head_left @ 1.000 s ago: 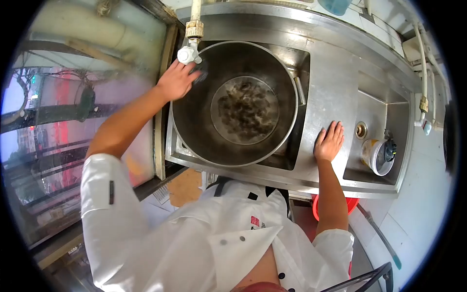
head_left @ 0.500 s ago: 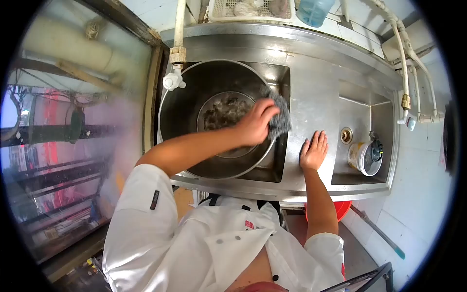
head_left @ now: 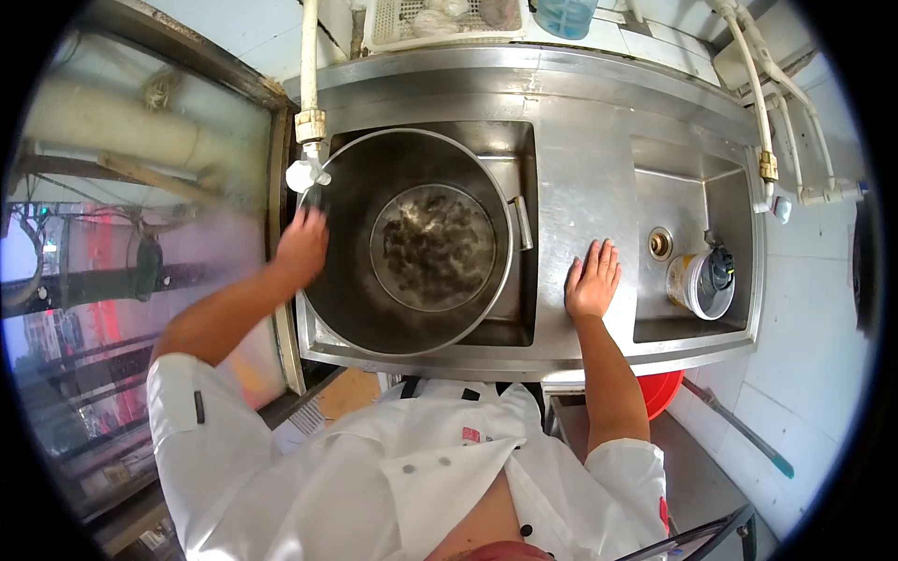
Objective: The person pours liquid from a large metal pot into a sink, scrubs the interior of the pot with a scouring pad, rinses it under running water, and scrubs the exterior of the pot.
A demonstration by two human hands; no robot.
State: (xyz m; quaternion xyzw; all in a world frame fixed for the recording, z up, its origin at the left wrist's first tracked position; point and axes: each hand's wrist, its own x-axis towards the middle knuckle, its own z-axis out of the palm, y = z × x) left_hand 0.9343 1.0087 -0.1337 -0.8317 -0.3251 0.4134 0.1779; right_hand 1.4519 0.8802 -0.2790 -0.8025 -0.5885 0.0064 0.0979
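Observation:
A large round metal pot [head_left: 351,309] stands in the left sink basin, with dark, cloudy water at its bottom. At the pot's left rim, just below the white tap [head_left: 304,176], is my left hand [head_left: 305,245], blurred by motion. Its fingers are bent round the end of a dark grey scrubber [head_left: 316,198], of which only a small smeared part shows. My right hand [head_left: 592,279] lies flat on the steel counter [head_left: 585,159] between the two basins, fingers spread, holding nothing.
In the right basin [head_left: 669,210] a white tub [head_left: 697,285] leans with a dark object in it. Behind the sink are a white basket [head_left: 383,28] and a blue container [head_left: 564,17]. A window is at left; pipes run at right. A red bucket [head_left: 659,391] is below.
My left hand went from the pot's left rim to its right rim with the grey scrubber, then back to the left. My right hand stays flat on the counter. The view has shifted.

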